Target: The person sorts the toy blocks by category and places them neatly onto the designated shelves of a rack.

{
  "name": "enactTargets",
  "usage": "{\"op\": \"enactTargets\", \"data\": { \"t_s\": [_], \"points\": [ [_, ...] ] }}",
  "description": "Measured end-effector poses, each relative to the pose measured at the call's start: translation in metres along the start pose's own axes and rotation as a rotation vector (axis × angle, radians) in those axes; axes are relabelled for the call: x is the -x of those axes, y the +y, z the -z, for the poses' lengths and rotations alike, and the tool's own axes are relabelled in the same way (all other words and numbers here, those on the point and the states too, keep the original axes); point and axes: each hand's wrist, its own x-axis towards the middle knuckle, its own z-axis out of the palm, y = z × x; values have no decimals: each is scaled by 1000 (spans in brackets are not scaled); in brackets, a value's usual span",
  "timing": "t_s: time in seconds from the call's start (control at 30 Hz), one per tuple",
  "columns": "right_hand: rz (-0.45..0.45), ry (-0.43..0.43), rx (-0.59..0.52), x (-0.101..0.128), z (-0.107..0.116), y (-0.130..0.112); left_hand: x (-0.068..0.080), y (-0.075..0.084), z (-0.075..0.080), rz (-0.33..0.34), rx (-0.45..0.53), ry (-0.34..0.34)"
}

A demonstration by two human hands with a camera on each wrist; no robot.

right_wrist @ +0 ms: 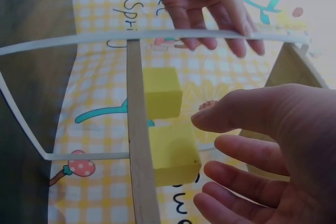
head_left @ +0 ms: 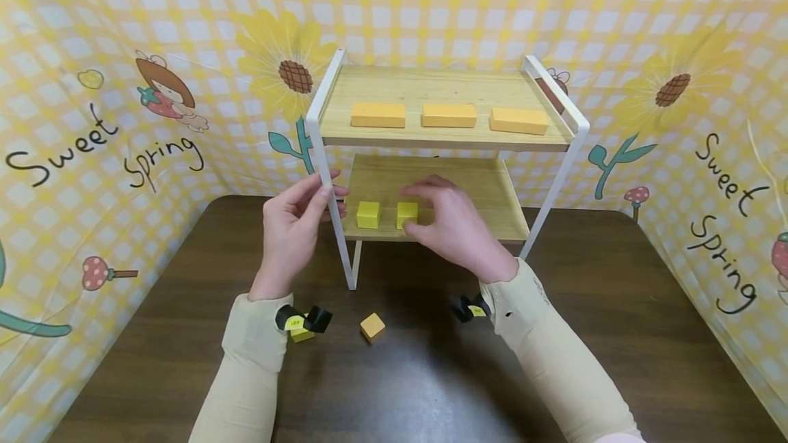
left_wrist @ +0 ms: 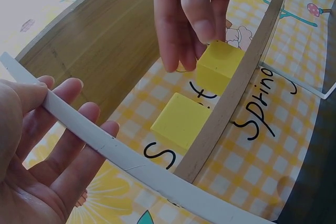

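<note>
My left hand (head_left: 294,224) steadies the white frame post (head_left: 329,176) of a two-tier wooden shelf (head_left: 492,186), fingers nearly straight against the metal, thumb behind it. My right hand (head_left: 452,224) sits on the lower tier, fingertips pinching a yellow cube (head_left: 407,214); a second yellow cube (head_left: 368,215) stands just beside it at nine o'clock, the two apart. Three orange blocks (head_left: 449,115) line the upper tier at twelve o'clock. On the dark surface (head_left: 615,333), an orange cube (head_left: 372,327) lies at six o'clock from the shelf, another yellow cube (head_left: 301,333) near my left wrist
</note>
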Motion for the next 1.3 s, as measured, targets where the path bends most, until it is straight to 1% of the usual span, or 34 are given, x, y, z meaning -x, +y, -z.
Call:
{"op": "enactTargets", "data": {
  "t_s": [0.33,0.73,0.93,1.13,1.3],
  "points": [
    [70,61,6,16,3,-13,0,-1,1,4,-6,3],
    [139,71,-48,42,10,-32,0,-1,0,5,-7,2],
    [156,50,-70,51,10,-37,1,0,0,2,-17,3],
    [184,19,-95,57,6,-39,0,0,0,0,-15,0],
    [173,-16,-97,60,-1,-38,0,0,0,1,-20,-1]
  ]
}}
